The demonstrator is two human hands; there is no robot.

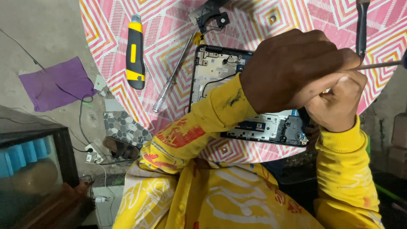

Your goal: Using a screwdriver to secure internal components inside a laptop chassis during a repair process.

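An opened laptop base (214, 70) with its inner parts bare lies on a round table with a pink and white zigzag cloth (169, 38). My left hand (292, 70) is curled over the laptop's right half and hides much of it. My right hand (339, 104) is a fist just below and right of it, touching it. A thin metal shaft (379, 65) sticks out to the right from where the two hands meet. Both hands seem closed on it. Its tip is hidden.
A yellow and black utility knife (135, 53) and a clear-handled screwdriver (174, 74) lie left of the laptop. A small black fan part (212, 19) lies behind it and a dark tool handle (361, 25) at the far right. On the floor lie a purple cloth (57, 82), cables and a sandal (121, 148).
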